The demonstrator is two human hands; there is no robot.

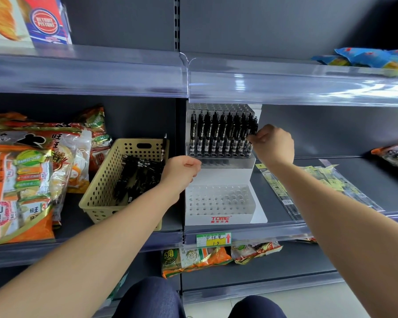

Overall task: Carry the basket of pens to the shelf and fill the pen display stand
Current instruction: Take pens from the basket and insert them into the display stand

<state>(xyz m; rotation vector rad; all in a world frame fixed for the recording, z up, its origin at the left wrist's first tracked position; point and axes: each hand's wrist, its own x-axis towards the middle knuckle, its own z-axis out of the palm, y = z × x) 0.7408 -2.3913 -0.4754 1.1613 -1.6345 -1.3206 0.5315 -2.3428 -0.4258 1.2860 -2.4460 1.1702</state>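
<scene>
A white stepped pen display stand (225,177) stands on the middle shelf. Its upper tier holds a row of black pens (218,134); the clear lower tier (218,199) shows only open holes. Left of the stand, a beige perforated basket (106,180) sits on the shelf with several black pens (136,177) inside. My right hand (274,145) pinches a black pen at the right end of the upper row. Between basket and stand, my left hand (182,171) hovers with fingers curled; nothing shows in it.
Orange snack bags (25,180) crowd the shelf left of the basket. Flat clear packets (313,187) lie right of the stand. The clear lip of the upper shelf (262,86) overhangs the stand's top. More snacks (207,258) sit on the shelf below.
</scene>
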